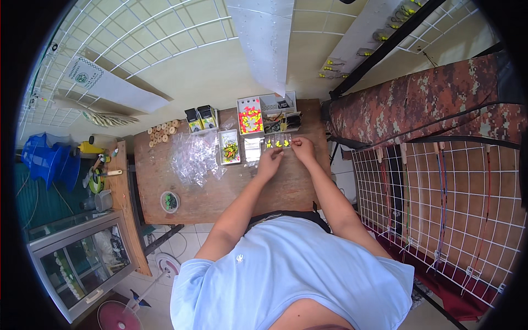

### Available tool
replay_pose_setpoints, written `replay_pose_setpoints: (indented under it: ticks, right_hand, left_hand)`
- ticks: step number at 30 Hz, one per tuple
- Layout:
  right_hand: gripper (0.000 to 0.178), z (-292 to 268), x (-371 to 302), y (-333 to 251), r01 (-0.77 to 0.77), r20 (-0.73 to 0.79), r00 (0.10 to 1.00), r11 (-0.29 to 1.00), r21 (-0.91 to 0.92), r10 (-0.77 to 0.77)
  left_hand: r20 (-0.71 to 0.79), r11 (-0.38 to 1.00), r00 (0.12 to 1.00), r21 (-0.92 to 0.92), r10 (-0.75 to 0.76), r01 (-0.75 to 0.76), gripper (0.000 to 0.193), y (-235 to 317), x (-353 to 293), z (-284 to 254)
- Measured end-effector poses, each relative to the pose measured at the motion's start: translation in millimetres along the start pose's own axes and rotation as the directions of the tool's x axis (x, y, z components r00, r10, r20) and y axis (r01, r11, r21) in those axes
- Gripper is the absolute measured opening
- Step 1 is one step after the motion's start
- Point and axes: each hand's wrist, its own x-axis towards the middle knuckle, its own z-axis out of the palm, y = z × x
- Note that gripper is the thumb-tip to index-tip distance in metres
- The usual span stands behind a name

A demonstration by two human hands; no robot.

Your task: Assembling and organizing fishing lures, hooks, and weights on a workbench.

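Several small yellow pieces [278,144] lie in a row on what looks like a clear plastic strip, just beyond my hands. My left hand [269,163] is at the strip's near edge, fingers drawn together; whatever they hold is too small to name. At the strip's right end, my right hand [303,150] has its fingertips pinched, and their contents cannot be made out. Left of the strip is a pale flat packet [252,149]. Beside it stands a white tray [221,160] of small green, yellow and red pieces.
Behind the strip stands a divided box [238,116] with red and yellow pieces and dark packets. Clear plastic bags [192,159] are heaped on the wooden table [242,190]. Wooden rings [163,132], a box of black packets [202,119] and a round tub [170,202] stand further left.
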Motion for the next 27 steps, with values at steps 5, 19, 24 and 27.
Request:
replay_pose_setpoints:
  ticks: [5,19,24,27]
  right_hand:
    - [0.016,6,-5,-6,0.018,0.004,1.0,1.0,0.016,-0.018]
    - [0.02,-3,-21,-14,0.074,-0.01,0.997,0.992,0.1,-0.074]
    - [0.019,2,-38,-17,0.048,0.072,0.996,0.987,0.154,-0.06]
    - [0.018,9,-46,-2,0.022,0.159,0.986,0.98,0.196,-0.054]
  left_hand:
    - [0.017,0.832,0.929,0.44,0.37,-0.339,0.026,6,-7,-10]
    - [0.184,0.617,0.897,0.67,0.402,-0.413,0.041,6,-14,-3]
    - [0.187,0.664,0.865,0.573,0.466,-0.481,0.034,0,-26,-18]
    - [0.175,0.719,0.875,0.509,0.452,-0.473,0.029,-4,-39,-24]
